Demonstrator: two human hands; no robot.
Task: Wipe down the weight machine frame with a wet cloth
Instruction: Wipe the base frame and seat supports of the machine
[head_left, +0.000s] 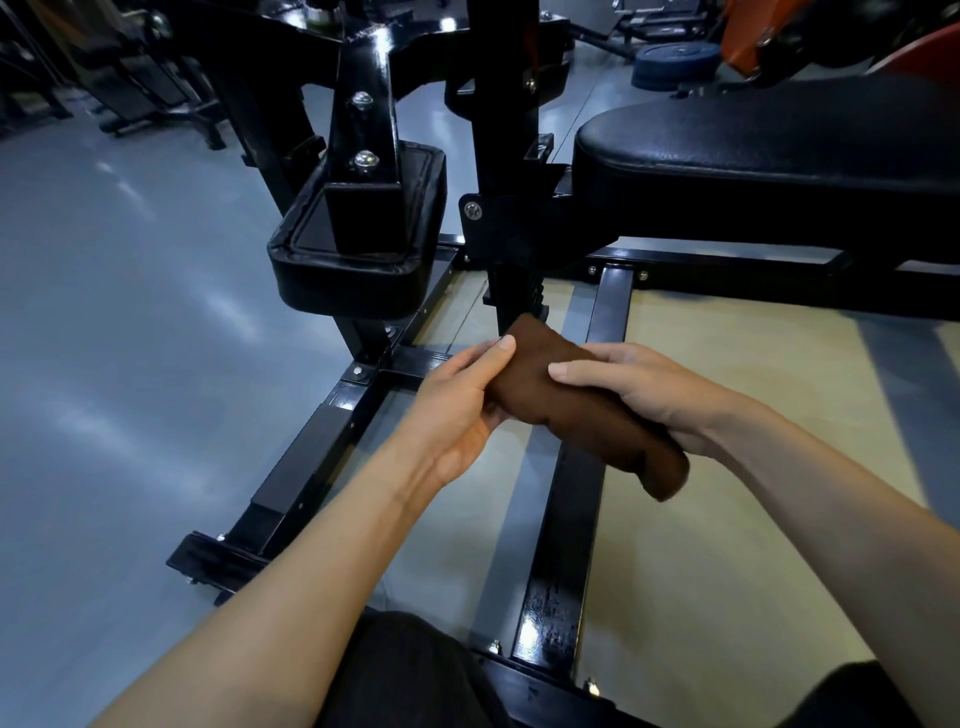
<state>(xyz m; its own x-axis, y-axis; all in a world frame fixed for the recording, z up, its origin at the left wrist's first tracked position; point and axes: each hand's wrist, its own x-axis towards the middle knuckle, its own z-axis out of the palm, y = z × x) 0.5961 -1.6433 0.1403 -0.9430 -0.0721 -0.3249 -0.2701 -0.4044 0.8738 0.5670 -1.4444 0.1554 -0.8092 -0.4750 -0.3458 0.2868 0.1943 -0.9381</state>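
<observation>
A brown cloth (582, 410), rolled into a thick bundle, is held between both hands above the black weight machine frame (558, 519). My left hand (462, 400) grips the cloth's far left end, thumb on top. My right hand (654, 395) holds the cloth from the right, thumb laid across its top. The cloth's near end sticks out below my right wrist. Its far end lies close to the black upright post (511, 270); I cannot tell if it touches. A wet sheen shows on the near part of the frame's floor bar.
A black padded block (358, 244) hangs left of the post and a long black padded seat (769, 140) stretches right. Blue weight plates (675, 65) lie at the back. Grey floor spreads left; my dark-clad knees (410, 675) are at the bottom.
</observation>
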